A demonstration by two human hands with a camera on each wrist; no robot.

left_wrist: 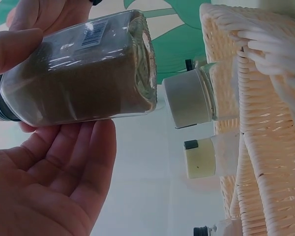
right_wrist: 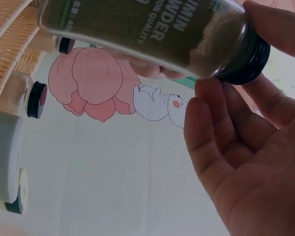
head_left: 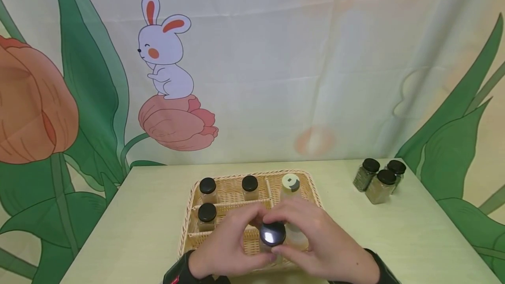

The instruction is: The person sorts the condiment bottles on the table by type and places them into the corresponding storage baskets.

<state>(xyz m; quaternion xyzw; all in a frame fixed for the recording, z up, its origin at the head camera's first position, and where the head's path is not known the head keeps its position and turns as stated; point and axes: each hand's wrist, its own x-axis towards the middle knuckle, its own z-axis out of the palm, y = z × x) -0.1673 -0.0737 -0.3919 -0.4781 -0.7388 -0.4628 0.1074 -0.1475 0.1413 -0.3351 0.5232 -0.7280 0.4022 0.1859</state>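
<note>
Both hands are at a square glass jar of cumin powder (right_wrist: 172,34) with a black lid (head_left: 272,234), held upright over the front of a wicker basket (head_left: 184,231). My right hand (head_left: 315,236) grips the lid between fingers and thumb. My left hand (head_left: 232,240) holds the jar from the left side, fingers and thumb around it. In the left wrist view, brown powder fills much of the jar (left_wrist: 83,78), and a barcode label (left_wrist: 94,34) shows. The left fingers (left_wrist: 96,152) lie along the glass. In the head view, the hands hide most of its body.
Black-lidded jars (head_left: 207,186) stand in the basket's left and middle compartments. At its right are a bottle with a pale green and dark cap (head_left: 290,182) and a white-capped container (left_wrist: 187,98). Three black-lidded jars (head_left: 380,187) cluster at the table's back right.
</note>
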